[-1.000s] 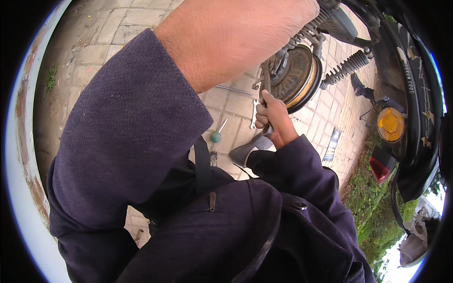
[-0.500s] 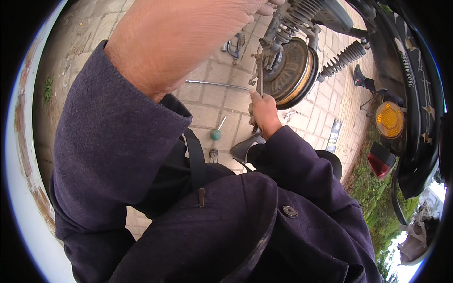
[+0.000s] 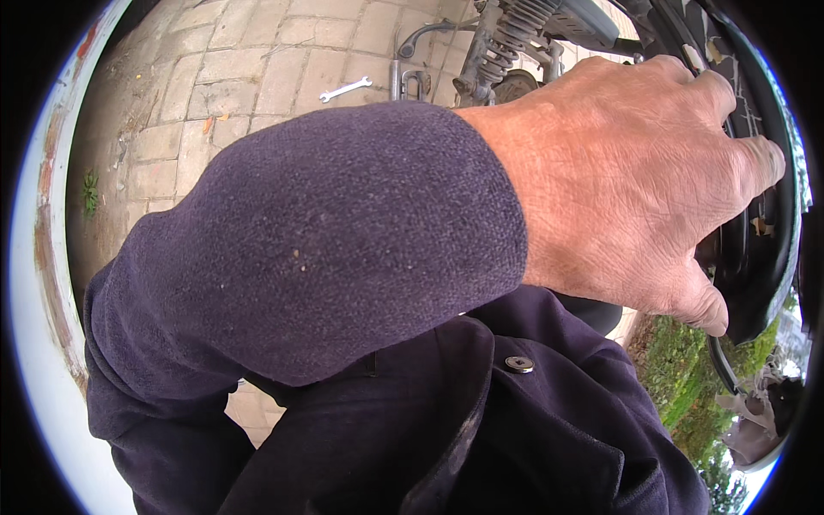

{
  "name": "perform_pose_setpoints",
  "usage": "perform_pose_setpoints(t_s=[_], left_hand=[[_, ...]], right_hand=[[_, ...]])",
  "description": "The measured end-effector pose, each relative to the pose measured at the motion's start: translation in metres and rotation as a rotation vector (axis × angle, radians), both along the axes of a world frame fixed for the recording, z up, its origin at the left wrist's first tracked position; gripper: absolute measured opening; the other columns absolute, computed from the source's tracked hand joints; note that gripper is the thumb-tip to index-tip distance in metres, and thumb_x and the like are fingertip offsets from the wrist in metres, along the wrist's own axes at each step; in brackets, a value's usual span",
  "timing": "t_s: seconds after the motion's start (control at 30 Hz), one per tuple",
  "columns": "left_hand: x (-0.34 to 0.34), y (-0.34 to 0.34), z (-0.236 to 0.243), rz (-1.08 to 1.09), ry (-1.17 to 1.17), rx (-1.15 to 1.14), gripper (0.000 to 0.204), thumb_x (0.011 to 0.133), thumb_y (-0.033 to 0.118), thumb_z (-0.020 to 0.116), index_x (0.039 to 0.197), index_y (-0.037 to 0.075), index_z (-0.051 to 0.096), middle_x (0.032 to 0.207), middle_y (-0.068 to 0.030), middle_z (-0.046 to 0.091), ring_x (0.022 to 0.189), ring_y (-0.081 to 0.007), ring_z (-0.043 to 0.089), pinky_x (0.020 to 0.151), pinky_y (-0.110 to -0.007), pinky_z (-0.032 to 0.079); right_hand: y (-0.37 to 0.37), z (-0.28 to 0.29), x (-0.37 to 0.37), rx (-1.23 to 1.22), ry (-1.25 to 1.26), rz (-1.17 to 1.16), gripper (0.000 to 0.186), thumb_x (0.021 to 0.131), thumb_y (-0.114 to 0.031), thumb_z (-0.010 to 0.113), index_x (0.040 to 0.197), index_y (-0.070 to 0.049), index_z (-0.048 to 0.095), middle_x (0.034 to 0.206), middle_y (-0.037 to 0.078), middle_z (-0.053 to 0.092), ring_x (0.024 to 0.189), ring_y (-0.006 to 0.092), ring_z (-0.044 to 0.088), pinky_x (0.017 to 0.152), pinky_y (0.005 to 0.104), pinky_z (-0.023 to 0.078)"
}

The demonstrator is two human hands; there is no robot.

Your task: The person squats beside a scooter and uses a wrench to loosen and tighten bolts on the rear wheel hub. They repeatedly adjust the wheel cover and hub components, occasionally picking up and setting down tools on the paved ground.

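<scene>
My left arm, in a dark wool sleeve, crosses the view from the left. My left hand (image 3: 618, 180) is open, back upward, fingers spread in front of the black rear bodywork (image 3: 764, 283) of a motorbike or scooter. I cannot tell whether the fingertips touch it. Past the knuckles stand a coil-spring shock absorber (image 3: 519, 34) and a sliver of the rusty wheel hub (image 3: 517, 86). My right hand is hidden behind the left arm and hand, along with most of the hub.
On the paving bricks (image 3: 232, 64) lie an open-ended spanner (image 3: 345, 89) and a metal clamp-like tool (image 3: 414, 84). A dark curved lever-like part (image 3: 422, 36) is just beyond them. A white, rust-streaked edge (image 3: 43, 215) runs down the left side. Green plants (image 3: 678, 369) grow at the lower right.
My left hand has swung from the top of the view to the right, its fingers now spread. The arm now covers my right hand, which was holding a spanner at the hub.
</scene>
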State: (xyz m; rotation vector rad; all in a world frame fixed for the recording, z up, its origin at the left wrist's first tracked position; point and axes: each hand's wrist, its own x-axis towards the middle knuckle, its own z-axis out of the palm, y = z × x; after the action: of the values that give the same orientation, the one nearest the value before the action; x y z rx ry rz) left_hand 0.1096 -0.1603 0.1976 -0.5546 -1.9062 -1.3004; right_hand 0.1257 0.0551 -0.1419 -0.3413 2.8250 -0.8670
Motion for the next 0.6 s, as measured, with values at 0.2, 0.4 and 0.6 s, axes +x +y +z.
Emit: perform_pose_setpoints(t_s=[0.2,0.4,0.6], left_hand=[[-0.022,0.017,0.003,0.036,0.072,-0.165,0.075,0.088,0.052,0.073,0.14,0.002,0.057,0.121,-0.0316,0.061,0.114,-0.0427,0.064,0.093,-0.054,0.058],[-0.034,0.014,0.006,0.035,0.058,-0.217,0.07,0.088,0.047,0.072,0.142,0.006,0.056,0.123,-0.0292,0.061,0.114,-0.0407,0.065,0.094,-0.052,0.058],[-0.027,0.0,0.003,0.032,0.05,-0.221,0.066,0.089,0.043,0.071,0.144,0.01,0.056,0.125,-0.0268,0.061,0.115,-0.0386,0.065,0.096,-0.05,0.057]], right_hand=[[0.0,-0.06,0.01,-0.093,0.042,0.042,0.043,0.104,-0.034,0.05,0.098,0.007,0.062,0.081,0.032,0.067,0.083,0.0525,0.065,0.076,0.0579,0.049],[-0.013,-0.082,0.003,-0.089,0.042,-0.073,0.039,0.105,-0.034,0.048,0.098,0.002,0.06,0.081,0.03,0.068,0.08,0.052,0.065,0.073,0.0579,0.05],[-0.027,-0.092,-0.002,0.023,-0.06,-0.127,0.046,0.103,-0.038,0.05,0.092,0.004,0.065,0.082,0.031,0.068,0.081,0.0503,0.066,0.074,0.0557,0.051]])
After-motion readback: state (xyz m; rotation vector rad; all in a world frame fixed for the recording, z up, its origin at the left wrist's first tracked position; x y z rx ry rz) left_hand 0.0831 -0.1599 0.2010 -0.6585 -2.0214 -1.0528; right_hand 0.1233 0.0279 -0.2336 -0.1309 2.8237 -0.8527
